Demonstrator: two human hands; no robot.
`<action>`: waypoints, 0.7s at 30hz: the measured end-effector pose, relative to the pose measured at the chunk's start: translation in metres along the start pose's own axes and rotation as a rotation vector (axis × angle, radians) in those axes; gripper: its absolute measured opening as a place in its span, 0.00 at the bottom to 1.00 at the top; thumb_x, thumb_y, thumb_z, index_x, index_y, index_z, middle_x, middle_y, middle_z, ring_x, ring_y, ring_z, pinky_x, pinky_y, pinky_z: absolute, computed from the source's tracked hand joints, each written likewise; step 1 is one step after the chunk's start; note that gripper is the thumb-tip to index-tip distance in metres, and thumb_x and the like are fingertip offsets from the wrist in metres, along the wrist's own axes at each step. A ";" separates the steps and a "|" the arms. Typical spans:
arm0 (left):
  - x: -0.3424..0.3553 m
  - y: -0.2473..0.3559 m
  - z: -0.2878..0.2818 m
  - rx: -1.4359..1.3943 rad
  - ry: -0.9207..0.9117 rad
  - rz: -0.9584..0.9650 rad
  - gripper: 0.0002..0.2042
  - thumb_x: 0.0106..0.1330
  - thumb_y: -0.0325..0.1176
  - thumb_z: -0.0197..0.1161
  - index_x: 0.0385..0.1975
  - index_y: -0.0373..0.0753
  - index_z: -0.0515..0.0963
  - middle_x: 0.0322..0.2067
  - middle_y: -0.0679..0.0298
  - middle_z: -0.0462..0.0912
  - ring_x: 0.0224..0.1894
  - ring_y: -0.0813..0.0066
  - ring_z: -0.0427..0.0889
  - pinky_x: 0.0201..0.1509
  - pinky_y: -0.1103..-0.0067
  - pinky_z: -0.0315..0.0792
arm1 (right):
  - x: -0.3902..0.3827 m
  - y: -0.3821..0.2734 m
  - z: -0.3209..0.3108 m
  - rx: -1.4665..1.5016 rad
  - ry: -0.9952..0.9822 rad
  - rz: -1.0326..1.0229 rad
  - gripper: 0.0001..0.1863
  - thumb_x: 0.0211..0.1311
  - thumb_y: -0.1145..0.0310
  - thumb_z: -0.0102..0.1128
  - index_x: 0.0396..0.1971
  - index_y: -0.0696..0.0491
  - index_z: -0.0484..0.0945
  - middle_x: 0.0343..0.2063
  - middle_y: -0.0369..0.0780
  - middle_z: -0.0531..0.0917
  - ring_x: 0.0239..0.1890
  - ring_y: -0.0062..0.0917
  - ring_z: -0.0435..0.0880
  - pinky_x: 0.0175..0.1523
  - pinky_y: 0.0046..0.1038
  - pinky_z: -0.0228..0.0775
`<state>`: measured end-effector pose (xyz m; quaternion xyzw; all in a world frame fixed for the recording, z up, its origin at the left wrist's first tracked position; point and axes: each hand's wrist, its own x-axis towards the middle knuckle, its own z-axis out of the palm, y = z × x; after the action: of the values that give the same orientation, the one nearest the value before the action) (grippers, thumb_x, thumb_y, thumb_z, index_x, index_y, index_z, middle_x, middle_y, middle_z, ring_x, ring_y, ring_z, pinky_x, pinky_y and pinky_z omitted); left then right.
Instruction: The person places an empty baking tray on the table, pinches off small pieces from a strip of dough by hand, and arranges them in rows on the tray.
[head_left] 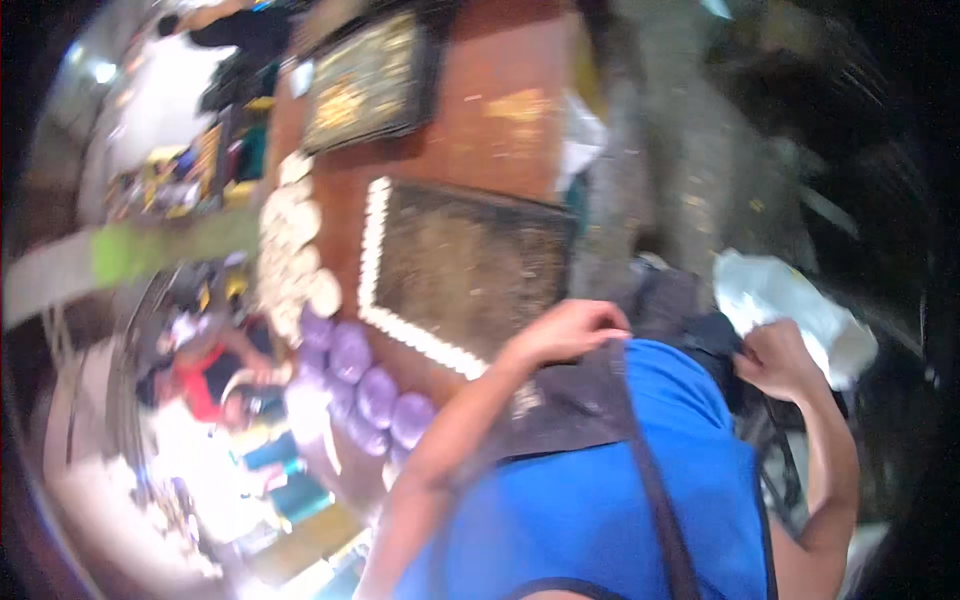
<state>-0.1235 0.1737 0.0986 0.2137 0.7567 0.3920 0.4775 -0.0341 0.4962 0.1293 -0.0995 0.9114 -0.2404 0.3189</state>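
Apron (570,408) is lying below the left hand (572,332), lower centre; the right hand (780,362) is sitting farther. Neither grip can be told.

The wearer's top (560,510) is bright blue with dark edging; the apron (580,405) is a dark brownish grey; the bag (780,300) is whitish. The table (500,50) is reddish brown, with a yellowish patch; the nearer tray (470,260) is mottled dark brown, bordered on two sides by beaded white rows (372,240); the rounds are purple (377,395) and cream (290,225).
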 end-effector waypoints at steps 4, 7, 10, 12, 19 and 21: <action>0.008 0.017 0.004 -0.007 -0.031 -0.001 0.16 0.62 0.45 0.63 0.40 0.37 0.79 0.34 0.57 0.83 0.40 0.65 0.82 0.45 0.73 0.73 | -0.008 0.023 0.015 0.249 0.088 -0.057 0.17 0.35 0.67 0.62 0.05 0.57 0.63 0.05 0.43 0.63 0.08 0.32 0.62 0.18 0.34 0.52; 0.004 0.026 -0.001 -0.063 -0.033 -0.076 0.17 0.60 0.44 0.65 0.40 0.37 0.79 0.33 0.58 0.83 0.38 0.66 0.82 0.43 0.73 0.73 | 0.003 0.029 0.013 0.245 0.083 -0.267 0.18 0.32 0.66 0.63 0.04 0.57 0.62 0.05 0.43 0.63 0.08 0.32 0.61 0.18 0.33 0.51; -0.001 0.024 -0.003 -0.087 0.008 -0.078 0.17 0.60 0.44 0.65 0.40 0.37 0.79 0.33 0.58 0.83 0.39 0.66 0.82 0.44 0.73 0.73 | 0.012 0.022 -0.004 0.325 -0.131 -0.118 0.18 0.29 0.64 0.64 0.04 0.56 0.63 0.05 0.43 0.63 0.08 0.32 0.61 0.17 0.34 0.51; 0.000 0.023 -0.004 -0.076 0.045 -0.037 0.16 0.59 0.43 0.66 0.39 0.37 0.79 0.33 0.58 0.84 0.39 0.64 0.82 0.44 0.72 0.73 | 0.016 0.027 -0.004 0.208 -0.057 -0.300 0.16 0.29 0.65 0.65 0.04 0.56 0.65 0.05 0.42 0.64 0.09 0.34 0.63 0.18 0.33 0.52; 0.004 0.024 -0.008 -0.136 0.070 -0.037 0.15 0.58 0.42 0.67 0.38 0.37 0.80 0.34 0.57 0.84 0.39 0.63 0.83 0.44 0.72 0.74 | 0.026 0.021 -0.023 0.199 -0.110 -0.307 0.13 0.29 0.66 0.65 0.06 0.57 0.69 0.07 0.44 0.70 0.13 0.38 0.72 0.20 0.36 0.60; 0.004 0.021 -0.005 -0.136 0.085 -0.066 0.16 0.58 0.43 0.67 0.38 0.37 0.79 0.34 0.58 0.84 0.39 0.64 0.83 0.44 0.72 0.74 | 0.029 0.022 -0.021 0.181 -0.137 -0.295 0.14 0.30 0.66 0.65 0.06 0.57 0.69 0.08 0.44 0.70 0.13 0.38 0.72 0.20 0.36 0.60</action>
<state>-0.1306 0.1875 0.1139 0.1390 0.7546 0.4352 0.4710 -0.0707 0.5134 0.1176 -0.2190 0.8378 -0.3581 0.3492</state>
